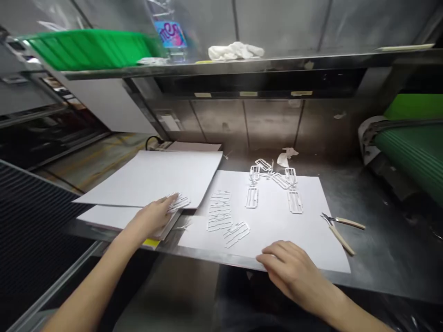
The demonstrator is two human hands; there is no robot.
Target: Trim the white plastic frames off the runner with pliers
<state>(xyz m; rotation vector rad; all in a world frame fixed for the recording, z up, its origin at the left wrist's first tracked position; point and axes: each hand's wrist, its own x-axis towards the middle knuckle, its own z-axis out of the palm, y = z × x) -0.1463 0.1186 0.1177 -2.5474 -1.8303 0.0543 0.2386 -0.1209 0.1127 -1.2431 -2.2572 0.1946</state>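
My left hand [157,216] lay flat, fingers spread, on a small bunch of white plastic frames [178,202] at the paper stack's [155,177] near corner. My right hand [290,269] rested open on the big sheet's [277,216] front edge, gripping nothing. The frames looked light, thin and snappable, best pinched by their outer rails.

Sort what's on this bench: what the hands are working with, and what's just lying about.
In hand: left hand on white plastic parts; right hand on the white sheet; more parts.
Lying about: cutters, green tray, cloth, bottle.

Factory workstation, steel bench [380,258], steel shelf [277,62], green conveyor belt [411,147], moulded plastic parts [221,214], side cutters [341,228]
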